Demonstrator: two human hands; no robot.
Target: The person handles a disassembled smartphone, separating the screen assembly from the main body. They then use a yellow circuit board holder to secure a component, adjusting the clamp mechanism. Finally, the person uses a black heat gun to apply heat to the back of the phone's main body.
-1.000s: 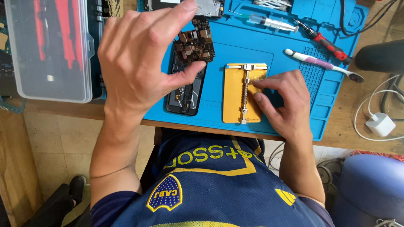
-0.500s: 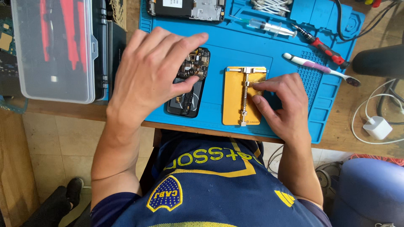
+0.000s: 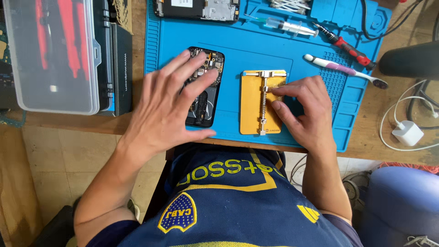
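An opened phone (image 3: 206, 73) with its inner boards showing lies on a blue work mat (image 3: 256, 50). My left hand (image 3: 167, 107) hovers flat over it, fingers spread, covering its left half; whether it touches is unclear. To the right sits a yellow circuit-board holder (image 3: 254, 103) with a metal clamp bar. My right hand (image 3: 304, 112) rests on the holder's right side, fingertips pinching at the clamp near the top. Whatever lies under those fingers is hidden.
A clear plastic case (image 3: 52, 55) with red tools and a black box (image 3: 121, 68) stand left of the mat. Another opened device (image 3: 196, 9), a syringe (image 3: 288, 25), a red-handled screwdriver (image 3: 350, 48) and a brush (image 3: 343, 69) lie at the back. A white charger (image 3: 408, 132) sits right.
My left hand has come down from raised in front of the camera and moved left, lower over the phone. My right hand stays on the holder.
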